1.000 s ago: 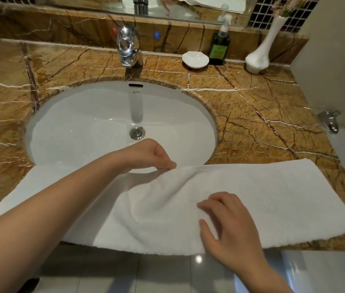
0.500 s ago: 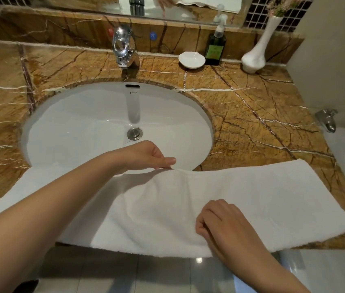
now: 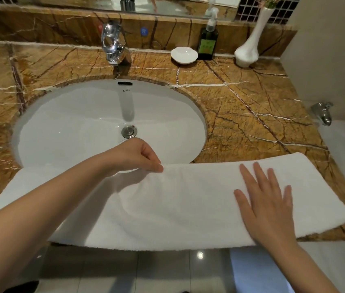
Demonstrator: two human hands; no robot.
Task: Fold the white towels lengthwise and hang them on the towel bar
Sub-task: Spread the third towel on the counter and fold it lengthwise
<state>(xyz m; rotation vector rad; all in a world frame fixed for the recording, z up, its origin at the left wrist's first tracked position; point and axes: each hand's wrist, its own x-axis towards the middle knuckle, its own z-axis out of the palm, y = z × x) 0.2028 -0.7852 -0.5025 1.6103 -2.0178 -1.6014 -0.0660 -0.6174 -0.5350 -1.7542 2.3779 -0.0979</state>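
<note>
**Figure. Smoothing the lengthwise fold.** Nearest the viewer, the white towel [image 3: 188, 208] lay as a long band across the front of the marble countertop [image 3: 252, 106]. Its near edge overhung the counter lip above the floor tiles [image 3: 146, 271], and its middle bridged the 6 o'clock rim of the sink basin [image 3: 82, 123].

The right hand [image 3: 266, 206] lay flat on the towel's right half, fingers straight and spread and gripping nothing. Half a second earlier it had been curled at the towel's near edge, closer to the middle, so it had opened and travelled toward 3 o'clock. This suggested the fold was already laid and was now being pressed smooth.

The left hand [image 3: 133, 155] still pinched the towel's far edge between thumb and fingertips, just at the basin rim, keeping the layers aligned.

Farther back, at 12 o'clock, stood the chrome faucet [image 3: 112, 45]. Toward 1 o'clock stood a soap dish [image 3: 184, 56], a green pump bottle [image 3: 208, 43] and a white vase [image 3: 249, 49].

No towel bar was in view, so hanging remained undone.
</note>
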